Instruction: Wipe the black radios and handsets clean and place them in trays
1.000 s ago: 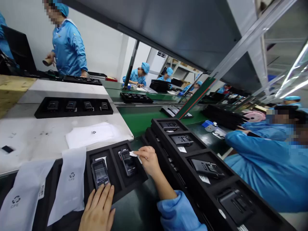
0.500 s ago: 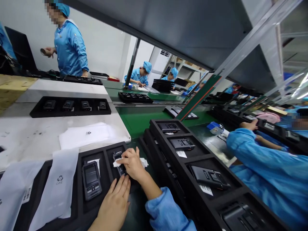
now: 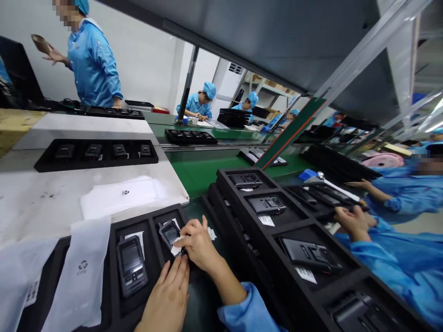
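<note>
A black handheld device (image 3: 169, 232) lies in the right compartment of a black foam tray (image 3: 151, 230), its screen facing up. My right hand (image 3: 200, 244) pinches a folded white wipe (image 3: 177, 246) and presses it on the lower part of that device. White material also sticks out on the far side of the hand. My left hand (image 3: 169, 290) lies flat with fingers stretched, its fingertips at the device's lower end. In the neighbouring compartment rests a second handheld device (image 3: 132, 265), screen up. White plastic sleeves (image 3: 81, 272) marked CPE cover the compartments farther left.
To the right stands a stack of foam trays (image 3: 242, 230) holding more devices. Behind my tray, a pile of white sleeves (image 3: 121, 196) and another filled tray (image 3: 97, 154) lie on a white surface. A co-worker's hand (image 3: 353, 223) grips a tray at the right.
My right hand has drawn the wipe down the device, uncovering its screen. My left hand stays at the lower end. The co-worker at right now holds a tray behind the stack.
</note>
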Tool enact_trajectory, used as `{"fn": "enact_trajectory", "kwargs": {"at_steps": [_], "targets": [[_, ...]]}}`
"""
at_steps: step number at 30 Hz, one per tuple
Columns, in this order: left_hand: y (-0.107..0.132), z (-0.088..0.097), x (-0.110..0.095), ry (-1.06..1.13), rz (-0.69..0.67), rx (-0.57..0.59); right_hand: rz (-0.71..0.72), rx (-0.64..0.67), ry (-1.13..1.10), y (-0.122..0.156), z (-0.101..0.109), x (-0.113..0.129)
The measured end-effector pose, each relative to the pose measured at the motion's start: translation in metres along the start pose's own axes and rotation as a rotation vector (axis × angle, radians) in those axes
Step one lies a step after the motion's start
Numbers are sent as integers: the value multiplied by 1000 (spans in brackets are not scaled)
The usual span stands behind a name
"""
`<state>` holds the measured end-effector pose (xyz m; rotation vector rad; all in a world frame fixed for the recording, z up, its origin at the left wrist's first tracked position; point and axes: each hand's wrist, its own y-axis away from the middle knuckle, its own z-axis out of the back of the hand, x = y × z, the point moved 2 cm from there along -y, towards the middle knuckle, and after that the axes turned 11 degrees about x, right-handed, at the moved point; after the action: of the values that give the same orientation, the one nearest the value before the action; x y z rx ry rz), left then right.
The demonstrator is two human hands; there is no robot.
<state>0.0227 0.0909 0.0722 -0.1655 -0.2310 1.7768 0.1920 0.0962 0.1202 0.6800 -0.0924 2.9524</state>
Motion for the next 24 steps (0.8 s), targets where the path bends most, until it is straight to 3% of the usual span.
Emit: {"fn": "enact_trajectory", "kwargs": {"at_steps": [5, 9, 13, 17, 20, 24], "targets": [[2, -5, 0, 66, 10, 34, -88, -41, 30, -23, 2, 4], [2, -6, 1, 97, 4, 47, -6, 10, -13, -23, -4, 12], [2, -12, 3, 91, -20, 27, -93, -2, 11, 23, 9, 4], [3, -19, 5, 92, -23, -4, -290, -343, 10, 74, 14, -15], [5, -17, 5, 118, -31, -30, -377, -546, -79, 109, -14, -25], [11, 0, 6, 285, -22, -87, -464, -603, -46, 156, -67, -37]]}}
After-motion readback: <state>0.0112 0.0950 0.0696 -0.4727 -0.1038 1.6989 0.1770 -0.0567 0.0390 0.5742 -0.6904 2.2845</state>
